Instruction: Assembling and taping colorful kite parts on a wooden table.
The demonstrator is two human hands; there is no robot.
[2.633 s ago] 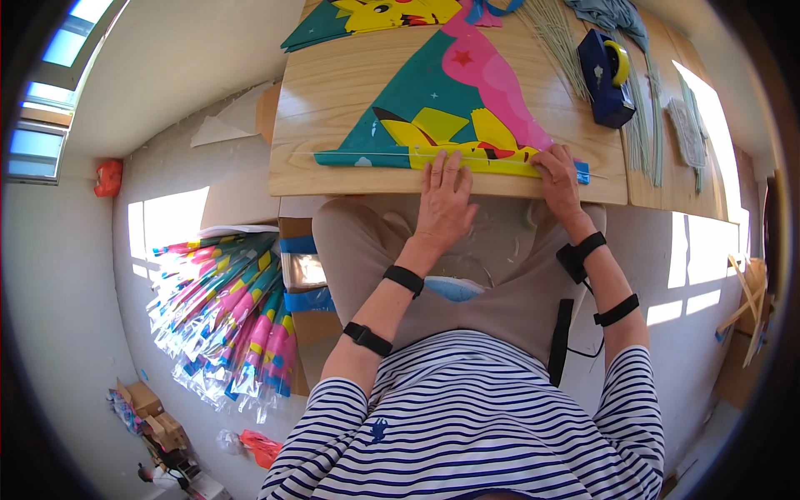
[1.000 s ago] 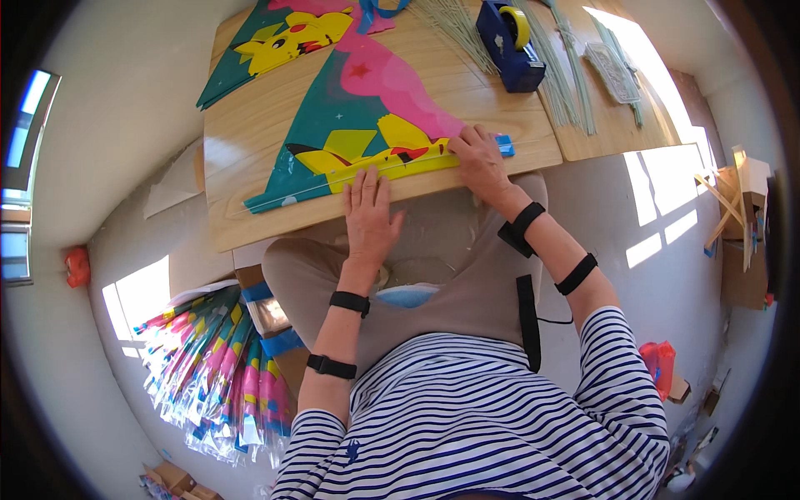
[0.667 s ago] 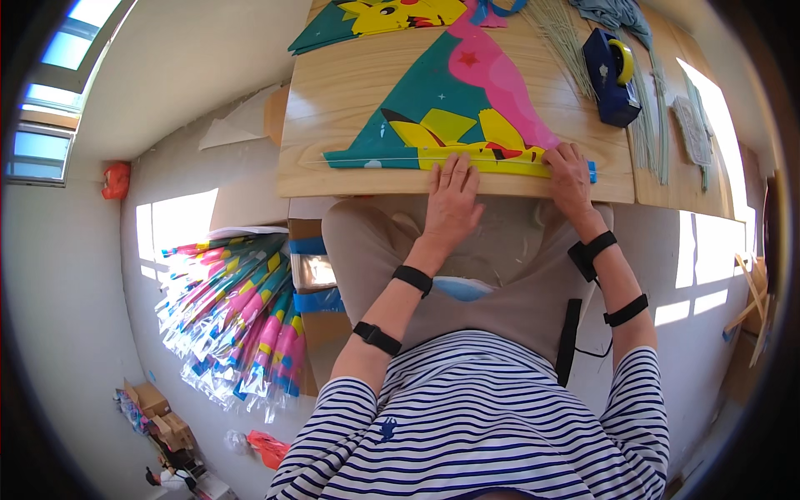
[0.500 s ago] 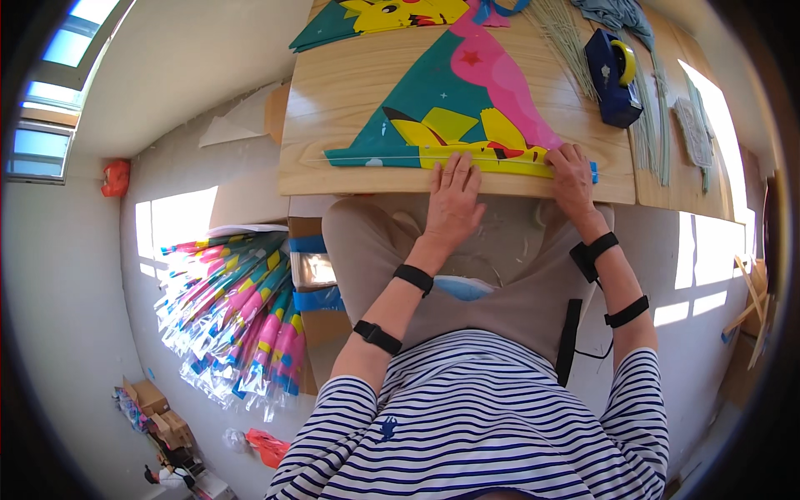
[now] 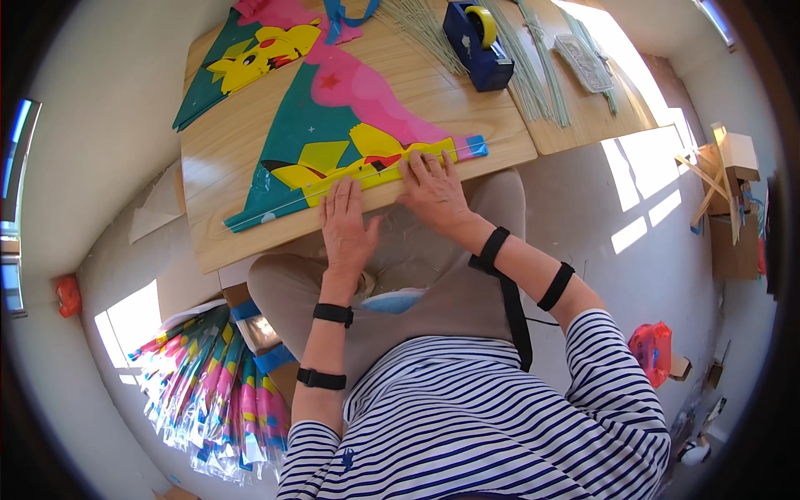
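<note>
A triangular kite sheet (image 5: 292,125) in teal, pink and yellow, printed with a cartoon figure, lies on the wooden table (image 5: 225,158). Its near edge is folded into a narrow strip, along which runs a thin pale rod (image 5: 287,204). My left hand (image 5: 346,233) rests on the yellow middle of this strip, fingers stretched out flat. Farther right along the same strip, my right hand (image 5: 437,193) lies with its fingers extended over the rod and fold. Beyond it, the strip's blue and pink end (image 5: 472,147) is uncovered.
Another printed sheet (image 5: 258,62) lies at the far left, near a blue ribbon (image 5: 337,21). A dark blue tape dispenser (image 5: 479,50), bundles of thin rods (image 5: 533,79) and a clear plastic tray (image 5: 583,62) are on the right. Plastic-wrapped rolled kites (image 5: 217,375) fan out at lower left.
My right hand has slid from the strip's right end inward toward my left hand, uncovering the blue end. The left hand stays on the strip. The whole view has turned.
</note>
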